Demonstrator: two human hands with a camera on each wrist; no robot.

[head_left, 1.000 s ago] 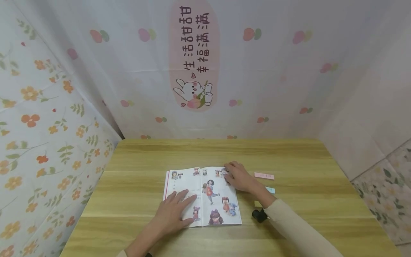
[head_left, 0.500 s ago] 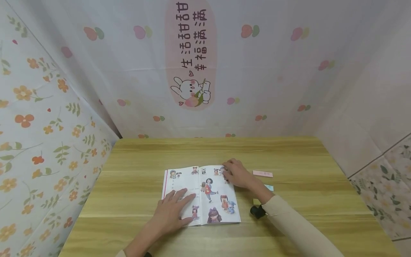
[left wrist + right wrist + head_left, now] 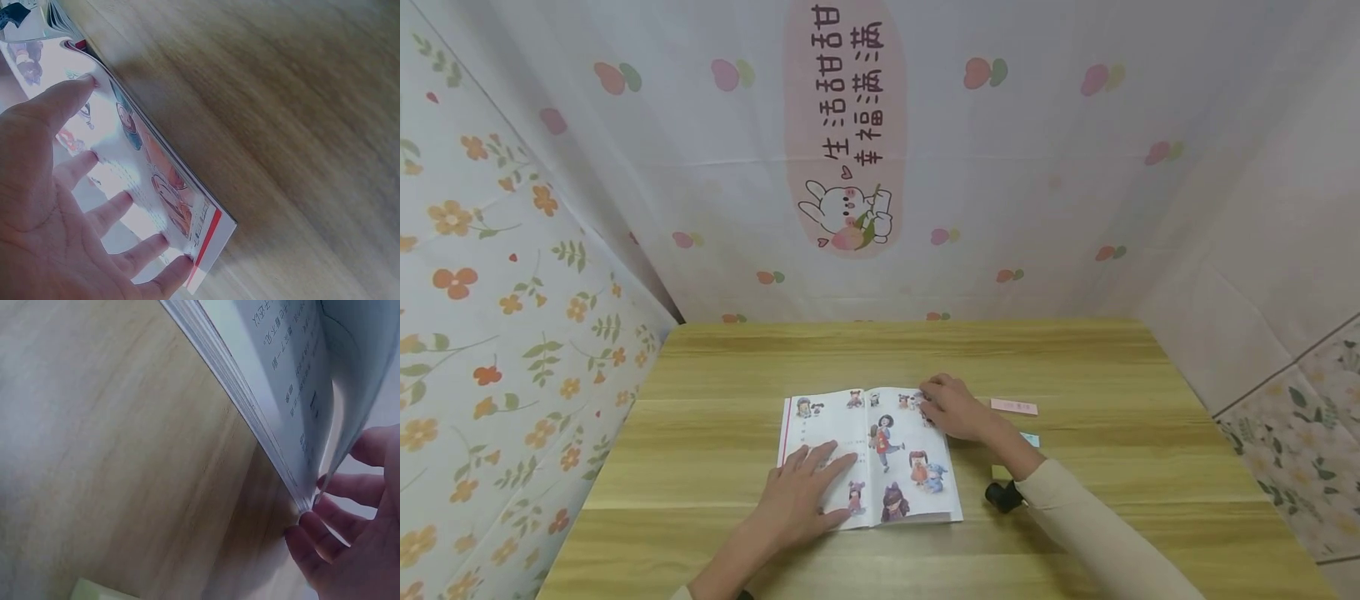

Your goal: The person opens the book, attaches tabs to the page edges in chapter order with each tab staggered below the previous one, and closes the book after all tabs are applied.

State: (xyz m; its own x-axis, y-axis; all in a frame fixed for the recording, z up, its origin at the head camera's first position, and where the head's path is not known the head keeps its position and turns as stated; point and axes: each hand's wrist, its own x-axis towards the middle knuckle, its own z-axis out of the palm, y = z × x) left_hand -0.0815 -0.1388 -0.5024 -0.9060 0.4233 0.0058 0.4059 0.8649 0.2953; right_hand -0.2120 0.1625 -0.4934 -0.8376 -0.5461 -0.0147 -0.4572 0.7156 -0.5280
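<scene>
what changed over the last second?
The right page has lifted at its lower right corner and shifted left, baring the page beneath. The right hand pinches its edge; when it took hold doesn't show. The left hand stays on the left page; the pink slip hasn't moved.

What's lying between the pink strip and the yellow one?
In the head view, a light blue strip, partly hidden by the right forearm, lies between them.
</scene>
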